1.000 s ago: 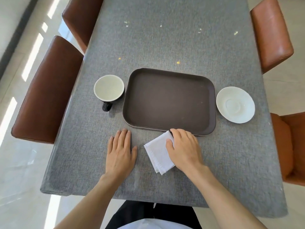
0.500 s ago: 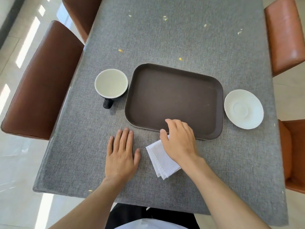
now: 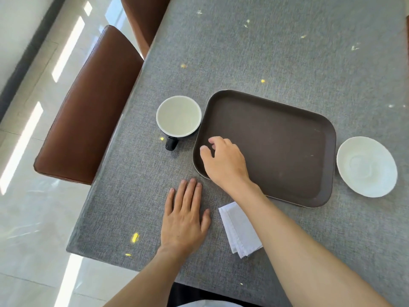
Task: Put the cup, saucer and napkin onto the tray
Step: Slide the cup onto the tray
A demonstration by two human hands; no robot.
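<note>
Grey woven cloth covers the dining table (image 3: 287, 52), flanked by brown leather chairs (image 3: 88, 107), where a dark brown tray (image 3: 287, 151) sits empty. A moment ago the right hand (image 3: 225, 165) was pressed on the folded white napkin (image 3: 239, 231); it has since left the cloth and now hangs over the tray's near-left corner, its fingers (image 3: 213, 141) loosely curled and parted, gripping nothing. The napkin lies flat on the table, just short of the tray's near edge, partly hidden under the right forearm. The left hand (image 3: 184, 216) has not stirred: it rests palm-down on the cloth beside the napkin, fingers extended together and thumb out, holding nothing.

The cup (image 3: 178, 116), dark outside and pale within, stands upright just beside the tray's left rim, its handle pointing toward the person. The white saucer (image 3: 366, 167) lies just off the tray's right edge. None of the three items is on the tray yet. By its leftward drift, the right hand appears to have passed over the napkin in favour of the cup, so the loading looks set to begin there, though no grasp has been made.
</note>
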